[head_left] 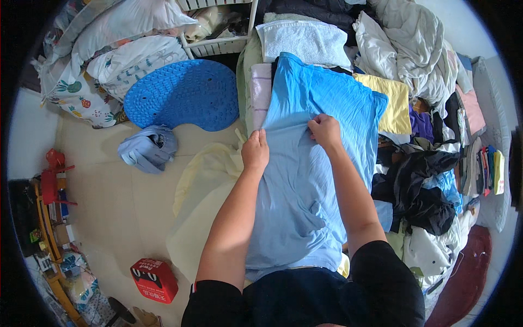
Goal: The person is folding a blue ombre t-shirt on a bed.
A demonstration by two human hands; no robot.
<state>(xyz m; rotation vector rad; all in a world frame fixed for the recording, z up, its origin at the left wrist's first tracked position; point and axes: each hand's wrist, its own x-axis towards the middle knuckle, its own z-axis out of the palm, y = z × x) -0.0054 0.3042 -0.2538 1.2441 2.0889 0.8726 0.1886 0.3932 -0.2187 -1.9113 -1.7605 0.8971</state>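
Blue cloth (305, 185) in head view: lies spread below and between fingers, long axis running roughly bottom to top. Pinched at left edge by fingers of left hand (255, 150), around mid-width by right hand (324, 131), slightly nearer far end.

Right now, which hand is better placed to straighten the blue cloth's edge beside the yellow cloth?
Probably the right. The right hand, pinching the blue cloth partway across, is nearer the yellow cloth; the left hand is at the opposite edge.
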